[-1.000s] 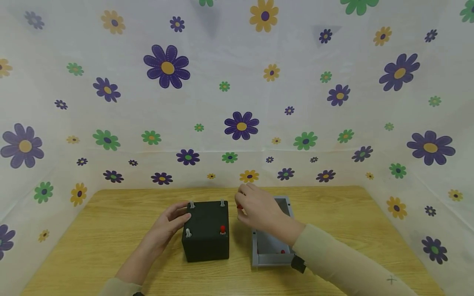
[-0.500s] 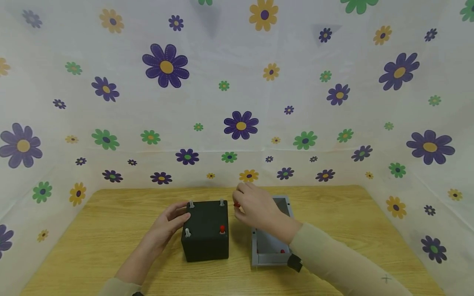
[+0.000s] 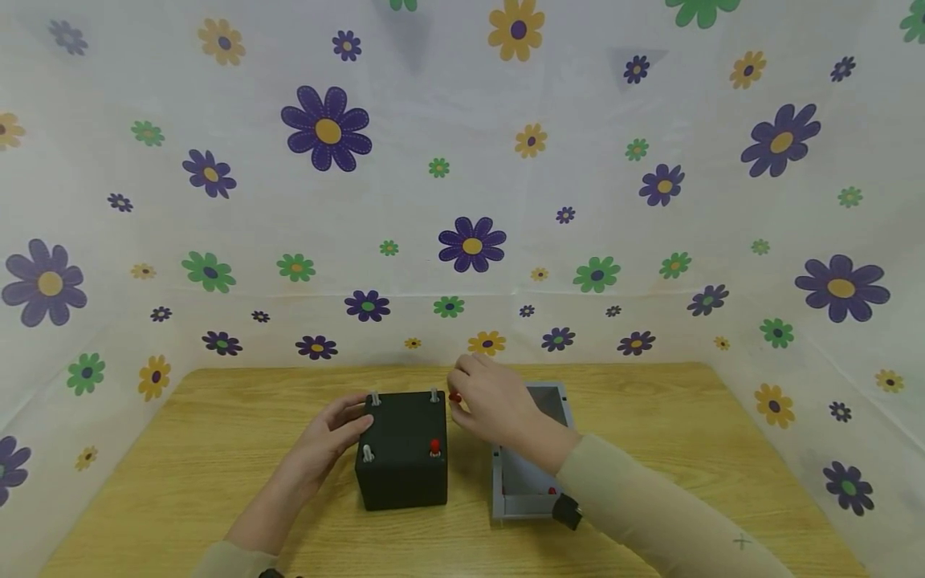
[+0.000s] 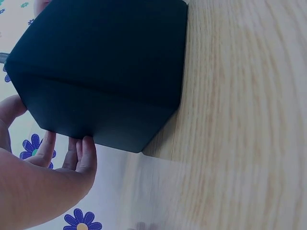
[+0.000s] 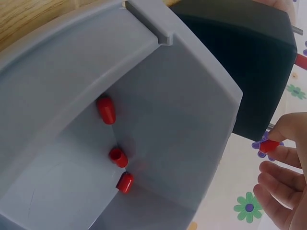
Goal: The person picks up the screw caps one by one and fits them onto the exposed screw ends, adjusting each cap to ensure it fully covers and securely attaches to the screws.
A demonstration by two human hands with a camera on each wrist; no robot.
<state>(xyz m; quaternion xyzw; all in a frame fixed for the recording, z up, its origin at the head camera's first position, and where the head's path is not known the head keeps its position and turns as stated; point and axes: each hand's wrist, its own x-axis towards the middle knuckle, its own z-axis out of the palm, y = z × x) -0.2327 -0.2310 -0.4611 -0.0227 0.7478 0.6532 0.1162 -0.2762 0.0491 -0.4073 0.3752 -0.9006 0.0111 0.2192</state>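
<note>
The right hand pinches a small, tapered red cap just beside the far right silver post of a black box-shaped block on the wood-grained worktop. The left hand, fingers spread, touches the block's left side. Three red caps lie inside the grey rectangular tray.

"Anything readable in the head view?"
"One mark: a small dark cross, drawn like an x, at the lower right of the frame."
"What does it stand on?"
"The pale sleeve of the right arm."
"A letter, or only a sign?"
"I cannot tell; it is too small."
"And the two wrist views?"
"No words, numbers or brands can be read there."
</note>
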